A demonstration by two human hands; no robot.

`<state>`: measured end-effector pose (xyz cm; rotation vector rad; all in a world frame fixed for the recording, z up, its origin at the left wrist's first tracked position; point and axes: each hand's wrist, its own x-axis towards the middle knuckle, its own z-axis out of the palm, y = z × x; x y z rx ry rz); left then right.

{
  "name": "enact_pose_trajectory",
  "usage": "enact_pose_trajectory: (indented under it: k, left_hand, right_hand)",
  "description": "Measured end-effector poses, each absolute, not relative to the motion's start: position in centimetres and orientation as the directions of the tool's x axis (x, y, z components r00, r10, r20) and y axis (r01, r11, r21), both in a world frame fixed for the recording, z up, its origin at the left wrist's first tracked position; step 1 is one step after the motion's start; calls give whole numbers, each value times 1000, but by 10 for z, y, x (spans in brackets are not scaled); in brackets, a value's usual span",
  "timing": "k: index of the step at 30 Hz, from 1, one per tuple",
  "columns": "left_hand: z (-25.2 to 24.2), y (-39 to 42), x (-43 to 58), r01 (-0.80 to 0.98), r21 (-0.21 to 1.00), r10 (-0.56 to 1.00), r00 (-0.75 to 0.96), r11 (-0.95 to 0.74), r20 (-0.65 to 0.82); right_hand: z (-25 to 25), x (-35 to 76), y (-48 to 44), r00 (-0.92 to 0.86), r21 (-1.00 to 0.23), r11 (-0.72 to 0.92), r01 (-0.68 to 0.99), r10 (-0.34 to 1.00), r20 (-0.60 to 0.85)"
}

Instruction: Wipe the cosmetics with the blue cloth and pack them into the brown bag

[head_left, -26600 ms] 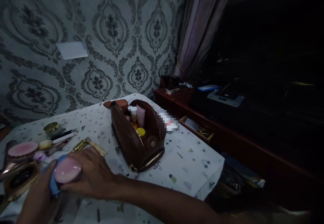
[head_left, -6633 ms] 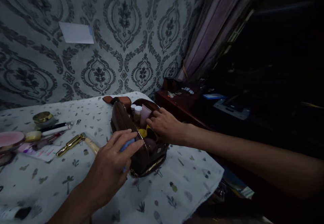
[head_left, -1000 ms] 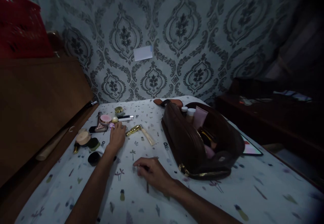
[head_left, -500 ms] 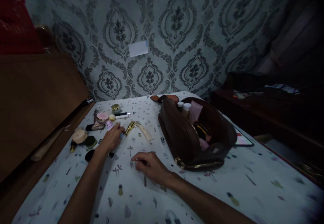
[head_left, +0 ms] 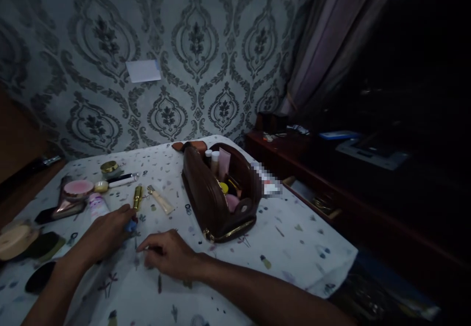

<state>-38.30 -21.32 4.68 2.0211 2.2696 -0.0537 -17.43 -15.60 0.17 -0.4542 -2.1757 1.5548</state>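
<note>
An open brown cosmetic bag (head_left: 215,198) stands on a table with a white patterned cloth (head_left: 290,237); tubes and small bottles stick up from inside it. My left hand (head_left: 106,235) lies on the cloth left of the bag, fingers curled round a small blue thing (head_left: 130,226), close to a gold tube (head_left: 137,197) and a cream tube (head_left: 160,200). My right hand (head_left: 169,253) rests on the cloth just in front of the bag, fingers bent, pinched near something thin that I cannot make out.
More cosmetics lie at the left: a pink compact (head_left: 78,188), a gold-lidded jar (head_left: 109,168), a pen (head_left: 121,180), a pale bottle (head_left: 97,205), round pads (head_left: 14,241). A dark wooden cabinet (head_left: 331,193) and a curtain (head_left: 324,46) stand at the right. Patterned wall behind.
The view has swung right, so the bag now sits mid-frame. My left hand has drawn back from the cosmetics toward me with the blue thing. My right hand stays on the cloth.
</note>
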Motion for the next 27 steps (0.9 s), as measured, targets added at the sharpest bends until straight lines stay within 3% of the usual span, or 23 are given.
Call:
enact_pose_trajectory:
  k: [8, 17, 20, 24, 27]
  left_hand:
    - [46, -210, -362, 970, 242, 991, -4, 36, -130]
    - [50, -204, -365, 843, 534, 981, 148, -60, -124]
    - [64, -205, -376, 748, 664, 992, 90, -5, -94]
    - [73, -210, -386, 796, 601, 992, -120, 69, 44]
    - [66, -214, -379, 821, 571, 989, -90, 7, 117]
  right_hand:
    - [0, -172, -151, -730, -858, 513, -19, 579, 362]
    - [-2, -173, -146, -727, -874, 479, 86, 629, 273]
    - [-3, -175, -144, -751, -865, 492, 100, 608, 259]
    - [-4, -178, -142, -762, -857, 502, 116, 599, 247]
    - [-2, -181, -141, -766, -856, 495, 151, 606, 215]
